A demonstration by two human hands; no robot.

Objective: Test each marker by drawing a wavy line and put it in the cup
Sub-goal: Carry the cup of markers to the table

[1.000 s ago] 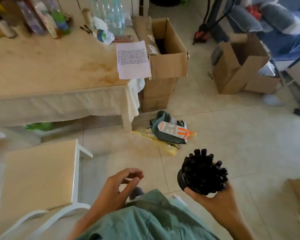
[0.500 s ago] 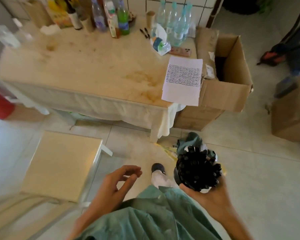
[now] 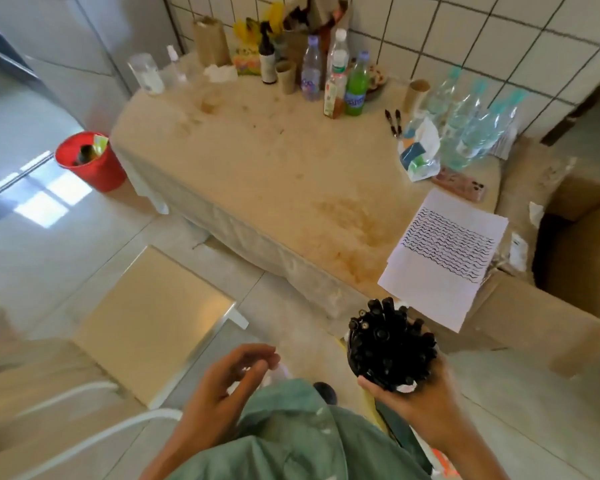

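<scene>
The right hand (image 3: 418,398) is gripping a cup (image 3: 364,365) crammed with black markers (image 3: 390,341), their caps fanning outward, near the table's (image 3: 274,161) near right corner. The left hand (image 3: 222,386) is hanging empty, fingers loosely curled. A paper (image 3: 444,258) lined with wavy strokes is lying on that corner. Since half a second ago, the view has been swinging left, bringing a red bin (image 3: 90,161) into sight; the cup has been staying raised.

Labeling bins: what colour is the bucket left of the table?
Red bucket, on the floor by the table's left end; head view.
</scene>
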